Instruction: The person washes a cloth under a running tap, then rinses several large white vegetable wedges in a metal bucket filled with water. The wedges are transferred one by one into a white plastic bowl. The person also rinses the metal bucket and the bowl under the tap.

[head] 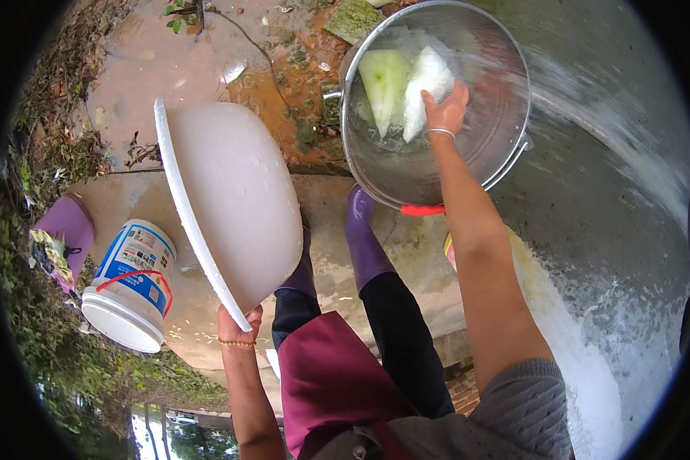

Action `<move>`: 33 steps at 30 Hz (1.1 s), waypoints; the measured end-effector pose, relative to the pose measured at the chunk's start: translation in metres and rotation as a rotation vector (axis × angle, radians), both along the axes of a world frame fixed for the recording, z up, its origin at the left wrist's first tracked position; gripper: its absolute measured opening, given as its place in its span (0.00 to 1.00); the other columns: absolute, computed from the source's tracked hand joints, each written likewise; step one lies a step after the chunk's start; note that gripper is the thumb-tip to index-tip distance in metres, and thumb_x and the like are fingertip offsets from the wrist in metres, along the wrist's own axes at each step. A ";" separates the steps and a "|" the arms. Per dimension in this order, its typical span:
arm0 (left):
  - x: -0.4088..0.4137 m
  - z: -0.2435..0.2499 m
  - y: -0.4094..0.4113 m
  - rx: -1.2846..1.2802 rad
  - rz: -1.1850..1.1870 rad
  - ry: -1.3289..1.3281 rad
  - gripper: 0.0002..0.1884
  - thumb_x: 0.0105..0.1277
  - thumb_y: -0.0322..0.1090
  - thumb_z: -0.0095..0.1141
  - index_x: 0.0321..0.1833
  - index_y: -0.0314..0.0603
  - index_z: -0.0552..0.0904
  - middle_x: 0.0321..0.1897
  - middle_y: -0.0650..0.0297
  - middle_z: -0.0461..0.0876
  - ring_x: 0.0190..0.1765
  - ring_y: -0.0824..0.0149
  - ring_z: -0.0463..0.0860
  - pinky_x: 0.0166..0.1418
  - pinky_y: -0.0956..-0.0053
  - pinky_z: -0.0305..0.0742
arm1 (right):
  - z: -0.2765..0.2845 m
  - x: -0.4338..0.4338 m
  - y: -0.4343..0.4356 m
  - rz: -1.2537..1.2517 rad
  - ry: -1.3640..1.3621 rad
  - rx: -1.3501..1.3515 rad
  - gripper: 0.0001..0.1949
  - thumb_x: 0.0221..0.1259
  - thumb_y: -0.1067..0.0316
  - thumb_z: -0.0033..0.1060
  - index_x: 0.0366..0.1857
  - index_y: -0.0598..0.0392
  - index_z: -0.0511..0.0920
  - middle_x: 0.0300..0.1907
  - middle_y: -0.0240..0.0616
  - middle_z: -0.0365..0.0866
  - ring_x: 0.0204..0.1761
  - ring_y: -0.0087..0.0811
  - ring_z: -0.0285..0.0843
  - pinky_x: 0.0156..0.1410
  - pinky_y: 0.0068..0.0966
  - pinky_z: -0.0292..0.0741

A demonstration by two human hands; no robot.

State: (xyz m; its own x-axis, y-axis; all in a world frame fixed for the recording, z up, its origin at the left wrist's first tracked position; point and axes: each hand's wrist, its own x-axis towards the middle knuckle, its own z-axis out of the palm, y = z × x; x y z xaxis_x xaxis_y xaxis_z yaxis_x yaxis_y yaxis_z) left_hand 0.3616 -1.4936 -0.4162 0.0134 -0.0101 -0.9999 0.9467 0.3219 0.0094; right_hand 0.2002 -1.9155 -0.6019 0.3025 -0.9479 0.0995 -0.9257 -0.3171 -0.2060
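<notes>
A large metal bucket (374,190) stands before me, with a pale green melon-like piece (381,77) and a white, blurred piece (422,86) at its bottom. My right hand (447,109) reaches down inside, its thumb and fingers around the near right end of the white piece. A bangle circles that wrist. My left hand (240,323) grips the rim of a white plastic basin (236,201) at its near end. The basin is tipped up on its side, its outer surface dotted with water drops. Whether the bucket contains much water is hard to tell.
On the left stand a white plastic pail (129,287) with a red handle and a purple bucket (69,230) with scraps at it. A red grip (422,210) sits on the metal bucket's handle. Muddy wet ground (144,75) and plants (34,322) border the concrete.
</notes>
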 end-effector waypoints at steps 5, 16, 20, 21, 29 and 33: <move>-0.002 -0.002 0.011 0.046 -0.021 -0.004 0.06 0.62 0.33 0.41 0.29 0.44 0.70 0.16 0.70 0.66 0.14 0.75 0.62 0.13 0.84 0.53 | -0.001 -0.005 0.001 0.202 0.081 0.057 0.15 0.40 0.65 0.64 0.35 0.55 0.75 0.37 0.42 0.75 0.39 0.43 0.72 0.43 0.35 0.71; 0.003 -0.004 0.013 -0.066 0.016 -0.041 0.05 0.62 0.35 0.44 0.30 0.45 0.71 0.17 0.69 0.68 0.14 0.74 0.64 0.13 0.83 0.55 | -0.003 -0.007 -0.001 0.135 0.030 0.126 0.21 0.42 0.57 0.63 0.39 0.59 0.74 0.43 0.49 0.71 0.46 0.49 0.69 0.52 0.39 0.66; 0.004 0.008 -0.005 -0.023 -0.137 -0.058 0.04 0.58 0.35 0.50 0.31 0.44 0.72 0.17 0.70 0.71 0.16 0.75 0.68 0.14 0.81 0.58 | 0.025 -0.031 0.012 0.266 0.140 0.614 0.16 0.50 0.60 0.57 0.37 0.61 0.76 0.36 0.46 0.76 0.34 0.42 0.76 0.43 0.32 0.73; 0.004 0.016 -0.016 0.014 -0.132 -0.047 0.04 0.58 0.34 0.50 0.33 0.43 0.72 0.18 0.70 0.72 0.17 0.75 0.69 0.15 0.81 0.59 | 0.041 -0.031 -0.003 0.211 0.197 0.928 0.14 0.52 0.61 0.56 0.36 0.62 0.76 0.34 0.43 0.78 0.31 0.38 0.77 0.39 0.30 0.74; 0.019 0.076 -0.031 -0.128 -0.195 -0.089 0.08 0.61 0.33 0.45 0.39 0.39 0.73 0.29 0.59 0.77 0.31 0.66 0.76 0.12 0.84 0.58 | 0.144 -0.016 -0.087 -0.912 -1.199 0.838 0.06 0.58 0.66 0.51 0.25 0.54 0.73 0.15 0.33 0.70 0.16 0.24 0.69 0.20 0.20 0.69; 0.027 0.101 -0.037 -0.163 -0.193 -0.112 0.09 0.60 0.34 0.47 0.39 0.37 0.73 0.29 0.57 0.78 0.30 0.65 0.77 0.13 0.84 0.58 | 0.200 -0.029 -0.109 -0.659 -1.571 1.157 0.05 0.57 0.69 0.51 0.24 0.53 0.70 0.16 0.32 0.68 0.14 0.28 0.66 0.18 0.25 0.68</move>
State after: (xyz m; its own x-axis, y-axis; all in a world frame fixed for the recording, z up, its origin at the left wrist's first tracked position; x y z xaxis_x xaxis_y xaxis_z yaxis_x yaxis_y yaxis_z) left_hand 0.3885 -1.5309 -0.3150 0.1062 -0.1835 -0.9773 0.9867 0.1415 0.0807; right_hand 0.1712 -2.0247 -0.4023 0.2341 -0.6558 -0.7177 0.3086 0.7502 -0.5848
